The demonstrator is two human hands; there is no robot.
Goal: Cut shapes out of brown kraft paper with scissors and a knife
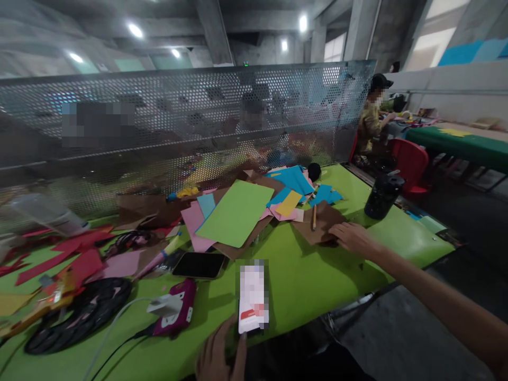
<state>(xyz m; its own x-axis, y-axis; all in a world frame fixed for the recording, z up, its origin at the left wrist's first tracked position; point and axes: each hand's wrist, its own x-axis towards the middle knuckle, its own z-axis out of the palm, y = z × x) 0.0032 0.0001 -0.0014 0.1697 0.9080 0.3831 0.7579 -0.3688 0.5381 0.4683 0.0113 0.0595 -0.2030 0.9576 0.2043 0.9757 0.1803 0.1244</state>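
At the table's near edge, my left hand (220, 352) is closed at the lower left corner of a lit smartphone (250, 304), thumb at its bottom edge and fingers along its left side. Part of its screen is blurred out. My right hand (351, 236) reaches out over the table, its fingers bent together on the right edge of a brown paper piece (305, 230). Its fingertips are partly hidden. A pencil (314, 217) lies on that paper. Left of it, a light green sheet (238, 211) tops a pile of pink, blue and brown pieces.
A dark phone (199, 264), a purple power adapter (178, 307) with a white plug, and a black ring-shaped tray (79, 315) lie left. A black tumbler (384, 196) stands right. Behind rises a perforated metal screen (190, 121). A person (371, 124) sits beyond, near a red chair (410, 164).
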